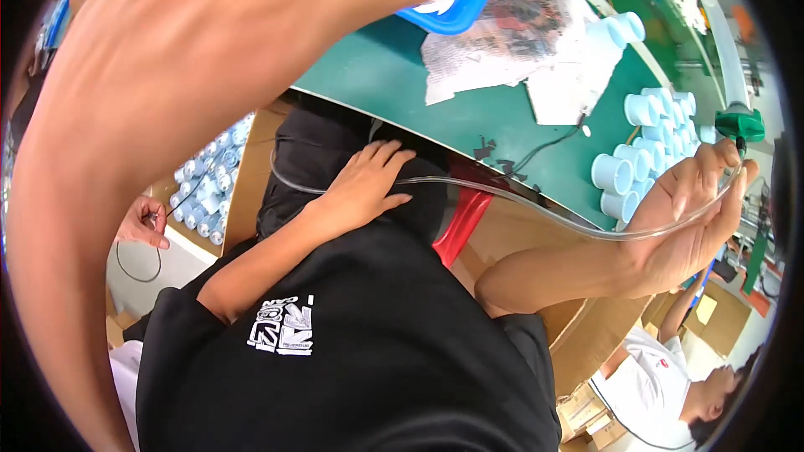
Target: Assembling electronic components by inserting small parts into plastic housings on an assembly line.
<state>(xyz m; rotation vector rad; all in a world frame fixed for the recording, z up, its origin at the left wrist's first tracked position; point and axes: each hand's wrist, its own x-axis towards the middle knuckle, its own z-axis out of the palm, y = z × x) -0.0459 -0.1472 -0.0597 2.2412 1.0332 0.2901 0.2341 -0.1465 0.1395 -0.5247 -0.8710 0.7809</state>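
My left hand (pixel 360 184) rests palm down on my dark trousers, fingers stretched out and somewhat apart. A clear tube (pixel 544 205) runs past it across my lap; part of the tube is hidden at that hand. My right hand (pixel 682 209), raised at the right beyond the table edge, has its fingers bent around the tube near its end. There the tube joins a green fitting (pixel 740 125) on a long translucent syringe barrel (pixel 722 42), which points upward. A large blurred arm (pixel 159 109), not joined to my sleeves, crosses the upper left close to the camera.
The green table (pixel 360 67) holds a blue tray (pixel 456 18), newspaper (pixel 469 54), a thin black wire (pixel 544 149) and several pale blue cups (pixel 615 174). At left, another person's hand (pixel 144 222) is beside a carton (pixel 251 167) of small pale blue parts. Another person (pixel 649 372) is at lower right.
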